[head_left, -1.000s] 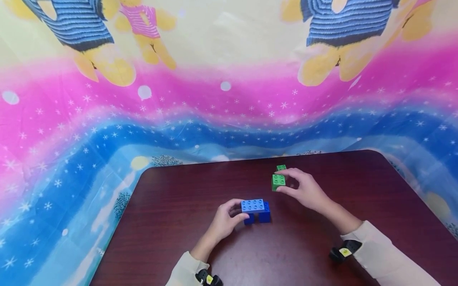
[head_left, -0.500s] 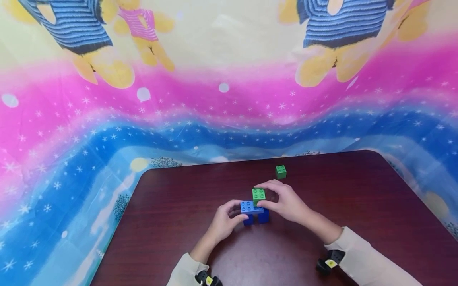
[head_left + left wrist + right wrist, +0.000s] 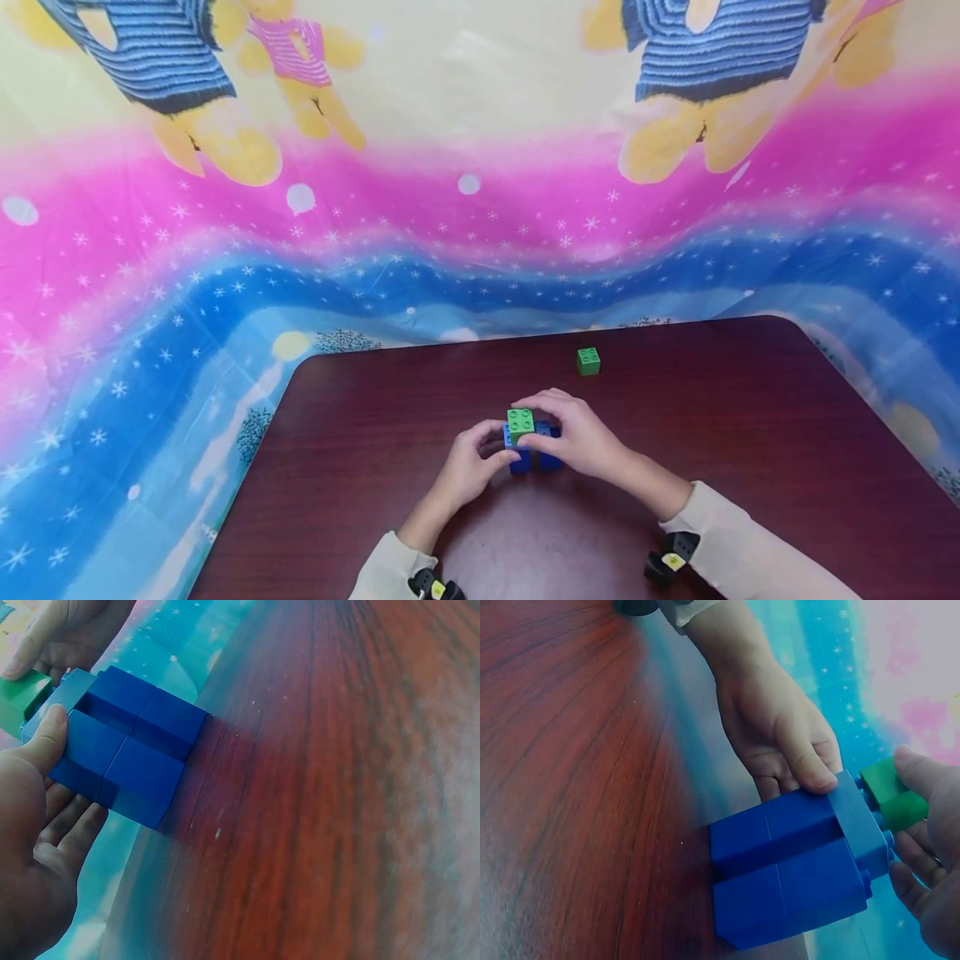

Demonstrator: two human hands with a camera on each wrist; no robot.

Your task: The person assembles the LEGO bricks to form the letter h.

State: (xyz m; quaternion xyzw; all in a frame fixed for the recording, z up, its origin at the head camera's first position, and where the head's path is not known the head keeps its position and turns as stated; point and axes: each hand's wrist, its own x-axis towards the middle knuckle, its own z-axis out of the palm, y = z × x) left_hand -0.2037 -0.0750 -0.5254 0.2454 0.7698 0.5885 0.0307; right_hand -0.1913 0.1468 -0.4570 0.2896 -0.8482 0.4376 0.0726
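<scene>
Two dark blue brick columns [image 3: 787, 900] stand side by side on the table with a narrow gap between them. A light blue toy brick [image 3: 860, 825] spans their tops, its studs facing up. My left hand [image 3: 468, 467] grips the left end of this stack, thumb on the near side. Between the thumb and fingers of my right hand [image 3: 581, 437] is a green square brick [image 3: 521, 423], at the left end of the light blue one. Whether its underside is pressed fully onto the studs I cannot tell. In the head view my right hand partly covers the stack.
Another green brick [image 3: 588, 361] lies near the far edge of the dark wooden table [image 3: 375, 408]. A patterned cloth [image 3: 450, 225] hangs behind the table. Each wrist carries a black strap-on device.
My right hand has brought the green brick leftward and nearer, from beside the other green brick to the light blue brick's left end. My left hand has kept its hold on the stack.
</scene>
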